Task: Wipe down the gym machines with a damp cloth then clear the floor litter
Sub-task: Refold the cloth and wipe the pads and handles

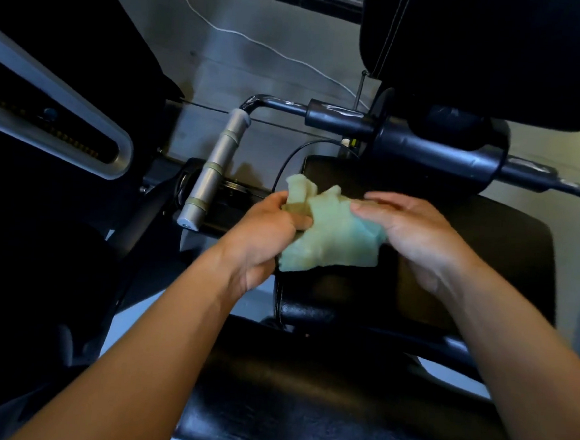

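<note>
A pale green cloth (332,236) is bunched between both hands above the black padded seat (484,267) of a gym machine. My left hand (263,235) grips the cloth's left side with curled fingers. My right hand (407,235) holds its right side, thumb and fingers closed over the fabric. The cloth hangs just above the seat pad; whether it touches the pad is unclear.
A silver handle grip (213,166) on a chrome bar stands left of the cloth. A black roller pad (437,151) and a large black back pad (499,52) sit beyond. A second black pad (302,409) lies below my forearms. A grey machine frame (66,111) is at left.
</note>
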